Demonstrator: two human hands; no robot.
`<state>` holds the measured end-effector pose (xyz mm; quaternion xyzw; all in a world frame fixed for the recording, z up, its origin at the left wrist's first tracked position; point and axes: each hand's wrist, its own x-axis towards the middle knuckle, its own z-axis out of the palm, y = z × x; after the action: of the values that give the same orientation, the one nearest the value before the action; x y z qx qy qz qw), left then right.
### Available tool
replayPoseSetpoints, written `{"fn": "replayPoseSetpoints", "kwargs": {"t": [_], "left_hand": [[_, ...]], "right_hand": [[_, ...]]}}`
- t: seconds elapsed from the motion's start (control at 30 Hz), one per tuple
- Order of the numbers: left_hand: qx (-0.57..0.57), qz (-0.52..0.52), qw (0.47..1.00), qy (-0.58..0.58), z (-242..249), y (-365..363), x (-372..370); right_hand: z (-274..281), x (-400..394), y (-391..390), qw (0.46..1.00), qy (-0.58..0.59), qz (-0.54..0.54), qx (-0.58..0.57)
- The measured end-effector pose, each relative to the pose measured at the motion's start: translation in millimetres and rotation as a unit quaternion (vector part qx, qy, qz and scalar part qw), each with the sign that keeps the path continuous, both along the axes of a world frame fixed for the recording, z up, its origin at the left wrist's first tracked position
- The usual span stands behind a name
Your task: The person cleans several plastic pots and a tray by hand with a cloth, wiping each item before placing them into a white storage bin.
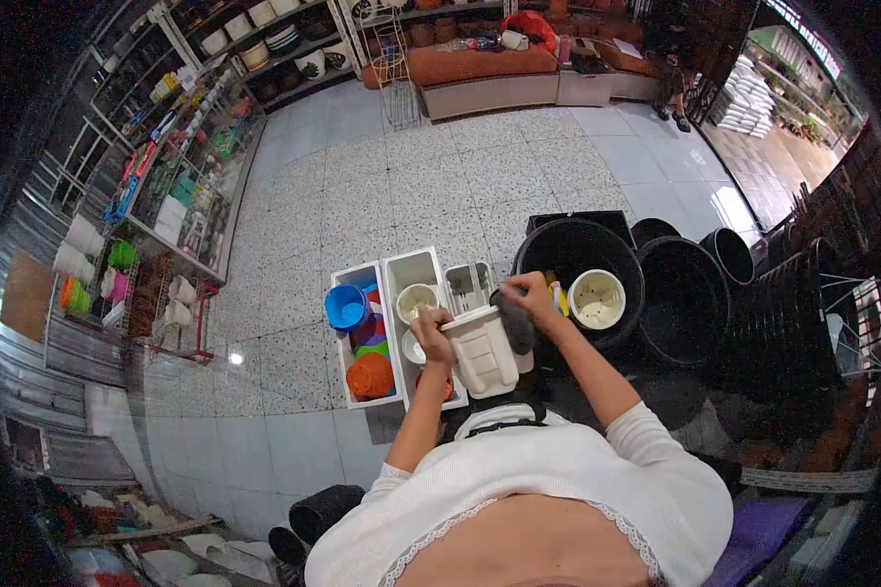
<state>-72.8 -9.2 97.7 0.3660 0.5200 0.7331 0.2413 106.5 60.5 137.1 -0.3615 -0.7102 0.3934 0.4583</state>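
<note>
My left hand [434, 338] grips the rim of a white rectangular planter [482, 357] with a blocky moulded side, tilted in front of my body. My right hand [531, 296] is closed on a dark grey cloth [515, 331] that hangs down by the planter's right side. Just beyond the planter lies another whitish rectangular container [468, 286] with slots. Left of my left hand, a long white box [394, 279] holds round white pots [418, 301]. Beside it, a second white box [341, 344] carries a blue pot [347, 307] and an orange pot [369, 376].
To the right stand large black tubs [677, 293], one with a white bucket [597, 299] inside. Stacked black pots [788, 313] rise farther right. A glass display case [201, 186] and shelves of pots [274, 39] line the far left. An orange-topped bench [485, 68] is at the back.
</note>
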Motion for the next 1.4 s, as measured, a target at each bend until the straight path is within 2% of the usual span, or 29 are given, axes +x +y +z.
{"fn": "replayPoseSetpoints", "kwargs": {"t": [0.03,0.13,0.2,0.23,0.27,0.37,0.4,0.43,0.5,0.6,0.67,0.73,0.77,0.83,0.9,0.93,1.03,1.07,1.1,1.13,1.17,1.23,1.27,1.3,1.33,1.37,1.4], "left_hand": [[-0.050,-0.095,0.987,-0.121,3.1,-5.1,-12.2],[-0.055,0.010,0.986,0.158,19.4,0.1,1.1],[-0.031,-0.006,0.958,0.287,38.8,-1.3,15.6],[-0.096,-0.048,0.960,0.260,23.0,2.3,14.2],[-0.163,-0.087,0.954,0.237,6.3,6.1,12.8],[-0.133,-0.021,0.969,0.208,24.4,-1.5,14.8],[-0.074,0.004,0.983,0.168,42.9,-6.3,18.4],[-0.090,-0.033,0.993,0.064,34.2,-5.9,8.0],[-0.046,-0.050,0.991,-0.112,32.3,-4.6,0.5],[-0.087,0.017,0.996,-0.008,40.4,-2.9,10.0],[-0.117,0.070,0.990,0.031,25.6,5.8,13.2],[-0.160,0.111,0.977,0.084,11.8,13.7,10.2],[-0.164,0.144,0.971,0.095,10.6,17.4,12.0],[-0.171,0.210,0.956,0.114,8.7,28.3,17.9],[-0.217,0.201,0.941,0.165,2.9,35.1,12.0],[-0.236,0.195,0.933,0.192,2.1,38.5,9.3],[-0.226,0.184,0.928,0.231,15.3,31.0,15.0],[-0.212,0.169,0.946,0.179,23.6,27.5,13.3],[-0.196,0.153,0.960,0.126,33.1,26.8,11.0],[-0.180,0.134,0.972,0.071,37.3,26.8,11.0],[-0.149,0.139,0.976,0.076,30.9,27.1,11.9],[-0.074,0.153,0.982,0.084,15.4,38.4,8.6],[-0.063,0.126,0.985,0.099,30.9,35.8,6.9],[-0.061,0.110,0.991,0.040,37.8,40.2,6.5],[-0.065,0.096,0.993,-0.020,40.5,39.7,6.3],[-0.069,0.081,0.991,-0.079,40.7,38.2,5.2],[-0.055,0.069,0.992,-0.086,31.5,41.8,0.9]], "right_hand": [[-2.7,1.1,4.2,1.000,0.006,-0.003,-0.015],[5.0,-2.1,0.9,0.997,-0.002,-0.033,-0.068],[19.9,-18.7,-14.9,0.981,-0.136,-0.081,0.116],[27.0,-27.5,-22.9,0.953,-0.200,-0.103,0.204],[34.3,-35.4,-32.0,0.951,-0.247,-0.083,0.168],[29.1,-28.2,-26.0,0.972,-0.154,-0.066,0.168],[29.6,-15.9,-18.9,0.975,-0.189,-0.025,0.114],[21.3,-7.4,-11.9,0.996,-0.088,0.013,-0.012],[-24.0,12.4,20.1,0.992,0.029,0.035,-0.118],[-27.8,13.3,27.7,0.936,0.114,0.077,-0.323],[-21.5,1.7,17.2,0.985,0.022,0.005,-0.169],[-15.0,-12.7,-1.5,0.994,-0.084,-0.053,-0.043],[7.1,-17.6,-21.8,0.986,-0.148,-0.077,-0.032],[14.7,-39.5,-65.8,0.906,-0.353,-0.205,0.109],[36.7,-47.7,-107.4,0.896,-0.393,-0.166,0.124],[34.6,-49.0,-110.6,0.879,-0.424,-0.180,0.119],[13.0,-27.0,-62.0,0.931,-0.318,-0.177,-0.032],[-12.1,-13.7,-34.5,0.965,-0.196,-0.159,-0.071],[-42.3,3.5,-2.2,0.967,-0.120,-0.081,-0.211],[-36.8,13.8,1.9,0.878,0.188,0.060,-0.436],[-95.9,28.0,31.2,0.795,0.211,0.200,-0.532],[-35.7,23.8,-4.4,0.772,0.278,0.110,-0.561],[-46.7,20.2,0.6,0.777,0.297,0.122,-0.542],[-49.6,17.7,0.1,0.778,0.313,0.133,-0.528],[-54.4,22.3,-4.4,0.787,0.312,0.080,-0.527],[-59.3,27.5,-8.0,0.775,0.322,0.093,-0.536],[-56.2,31.0,-11.3,0.763,0.335,0.107,-0.543]]}}
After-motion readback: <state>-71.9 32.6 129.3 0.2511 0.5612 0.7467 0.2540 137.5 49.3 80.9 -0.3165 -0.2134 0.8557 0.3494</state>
